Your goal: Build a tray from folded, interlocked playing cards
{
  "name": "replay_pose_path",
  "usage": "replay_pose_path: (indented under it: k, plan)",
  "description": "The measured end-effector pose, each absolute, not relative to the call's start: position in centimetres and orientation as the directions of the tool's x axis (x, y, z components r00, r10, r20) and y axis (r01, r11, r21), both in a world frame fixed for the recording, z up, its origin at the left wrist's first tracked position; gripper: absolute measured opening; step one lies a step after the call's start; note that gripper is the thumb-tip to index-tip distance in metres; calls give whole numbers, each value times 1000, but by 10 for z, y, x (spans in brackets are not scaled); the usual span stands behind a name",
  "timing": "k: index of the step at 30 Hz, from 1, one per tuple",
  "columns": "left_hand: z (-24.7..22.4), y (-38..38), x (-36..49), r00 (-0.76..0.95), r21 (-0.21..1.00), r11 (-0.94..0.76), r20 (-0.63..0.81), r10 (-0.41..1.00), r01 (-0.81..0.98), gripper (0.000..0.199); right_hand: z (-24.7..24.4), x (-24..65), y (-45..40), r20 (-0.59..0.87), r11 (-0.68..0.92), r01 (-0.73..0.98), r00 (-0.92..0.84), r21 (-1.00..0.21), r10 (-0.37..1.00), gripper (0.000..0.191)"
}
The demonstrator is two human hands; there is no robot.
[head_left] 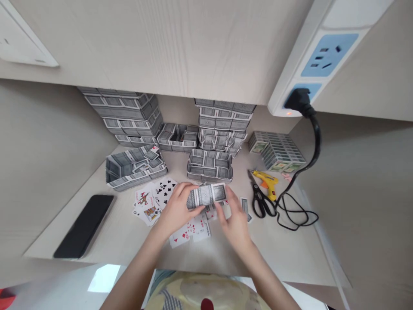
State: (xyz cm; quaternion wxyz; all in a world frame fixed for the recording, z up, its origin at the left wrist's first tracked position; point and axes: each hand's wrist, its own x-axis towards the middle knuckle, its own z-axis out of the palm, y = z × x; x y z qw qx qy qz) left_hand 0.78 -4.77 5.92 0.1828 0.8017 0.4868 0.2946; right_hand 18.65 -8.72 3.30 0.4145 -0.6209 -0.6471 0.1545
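Note:
Between my hands is a piece made of folded playing cards (205, 195), its patterned grey backs outward. My left hand (177, 206) grips its left end, thumb below and fingers on top. At the other end, the thumb and fingers of my right hand (235, 217) close on the piece. Loose face-up cards (193, 230) lie on the table beneath it, and more cards (148, 204) spread out to the left. Just behind stands an open tray made of cards (209, 177). A single card (244, 206) lies right of my right hand.
A larger card box (119, 178) with cards inside is at left, near a black phone (82, 228). Card-built stacks (222, 116) stand behind. Scissors (260, 202), a yellow glue gun (269, 183) and its cord (300, 224) lie right. A power strip (322, 56) hangs above.

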Motion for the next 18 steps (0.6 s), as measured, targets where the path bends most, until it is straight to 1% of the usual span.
replay_pose_path:
  k: [3,7,10,13,15,18]
  plan:
    - [61,-50,11,380,570,-491,311,871,659,44,29,172,-89,239,100,635,137,-766,961,60]
    - [59,-54,14,405,568,-518,324,855,639,45,30,167,-83,92,-28,540,194,-841,977,56]
    - [57,-58,16,419,572,-533,330,846,624,43,31,169,-79,29,-48,413,178,-910,984,52]
    - [57,-59,17,433,573,-543,330,839,614,43,33,171,-78,17,-19,262,134,-965,991,41]
    - [58,-59,18,446,577,-548,324,835,606,44,33,172,-78,0,-26,200,127,-979,992,34]
    - [59,-58,18,465,590,-552,311,829,589,45,32,174,-80,-61,-83,135,158,-987,986,31]
